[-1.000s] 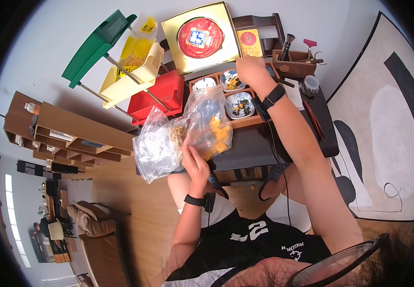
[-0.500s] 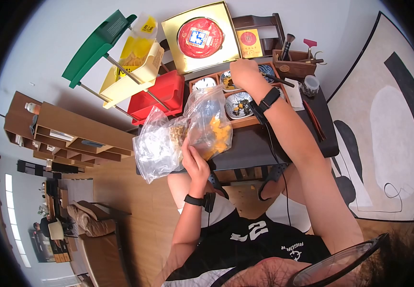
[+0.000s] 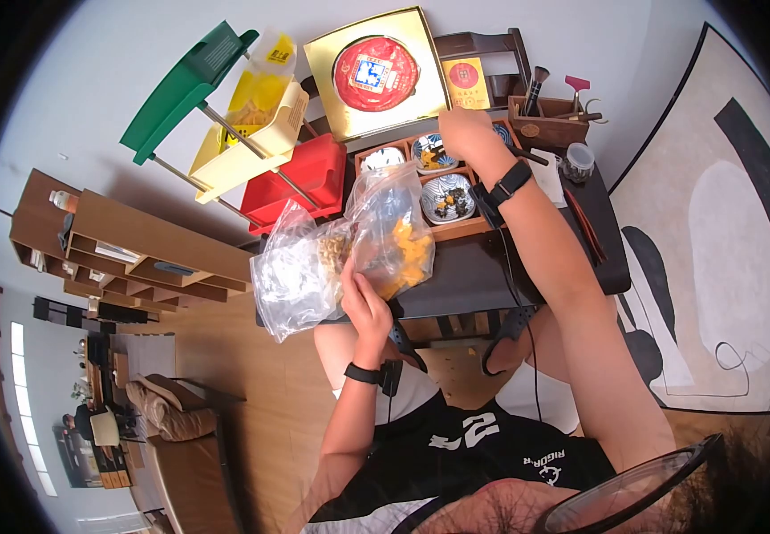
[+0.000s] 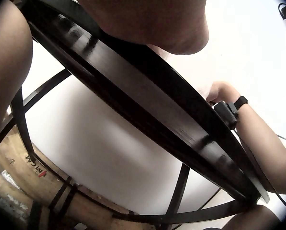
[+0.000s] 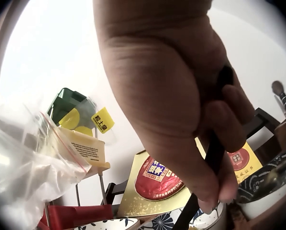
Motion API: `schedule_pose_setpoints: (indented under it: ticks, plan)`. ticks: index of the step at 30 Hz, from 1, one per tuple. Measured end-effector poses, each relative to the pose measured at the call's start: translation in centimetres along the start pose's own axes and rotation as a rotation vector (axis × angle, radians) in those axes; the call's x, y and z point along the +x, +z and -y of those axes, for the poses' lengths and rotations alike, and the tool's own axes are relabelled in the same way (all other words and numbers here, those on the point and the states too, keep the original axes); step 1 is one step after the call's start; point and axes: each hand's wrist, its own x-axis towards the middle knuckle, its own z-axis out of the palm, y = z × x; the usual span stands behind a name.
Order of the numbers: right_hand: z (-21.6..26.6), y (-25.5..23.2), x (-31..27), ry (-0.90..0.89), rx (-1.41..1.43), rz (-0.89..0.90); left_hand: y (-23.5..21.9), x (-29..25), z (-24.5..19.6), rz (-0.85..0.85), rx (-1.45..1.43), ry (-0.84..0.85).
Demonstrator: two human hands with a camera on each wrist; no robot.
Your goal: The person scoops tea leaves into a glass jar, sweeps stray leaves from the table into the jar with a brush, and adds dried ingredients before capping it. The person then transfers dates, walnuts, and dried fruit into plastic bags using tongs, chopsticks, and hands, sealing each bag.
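My left hand (image 3: 365,304) grips a clear zip bag (image 3: 376,249) of orange dried pieces (image 3: 413,254) at its lower left side; its fingers are barely seen in the left wrist view. Next to it a second clear bag (image 3: 291,280) holds brownish bits. My right hand (image 3: 470,135) is over the back row of a wooden divided tray (image 3: 461,230), fingers curled round a slim black tool (image 5: 214,155) pointing down at the patterned dishes. The tool's tip is hidden. One back dish (image 3: 436,153) and the front dish (image 3: 447,198) hold orange and dark bits.
Behind the tray stands a gold box (image 3: 314,53) with a red round cake. A tiered green, cream and red rack (image 3: 291,182) is at the left. To the right are a wooden tool holder (image 3: 550,129) with a brush and a lidded jar (image 3: 577,162). A cable hangs from the right wrist.
The right hand, with the black tool, shifted slightly left and then back right over the back dishes. The left hand and the bags stay nearly where they were.
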Motion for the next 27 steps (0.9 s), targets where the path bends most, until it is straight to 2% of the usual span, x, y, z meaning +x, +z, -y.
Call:
schedule_pose_setpoints:
  ticks: [8,10,11,13,17,22,27]
  plan:
    - [0.55,0.21,0.09,-0.018,0.028,0.040,0.19,0.02,0.40,-0.046,0.046,0.095]
    - [0.46,0.25,0.18,-0.021,0.002,0.050,-0.11,0.06,-0.39,0.018,0.002,-0.044]
    - [0.40,0.28,0.21,-0.027,0.000,0.058,-0.01,0.13,-0.42,0.020,0.002,-0.044]
    - [0.40,0.13,0.09,-0.032,-0.001,0.065,0.20,0.32,-0.44,-0.043,0.029,0.094]
    - [0.49,-0.16,-0.02,-0.024,0.015,0.062,0.14,0.17,-0.09,-0.020,0.004,0.026]
    - [0.64,0.30,-0.07,-0.048,0.015,0.089,0.31,0.22,-0.08,-0.061,0.030,0.111]
    - [0.93,0.67,-0.14,-0.048,0.017,0.050,0.22,0.21,-0.25,-0.048,0.029,0.094]
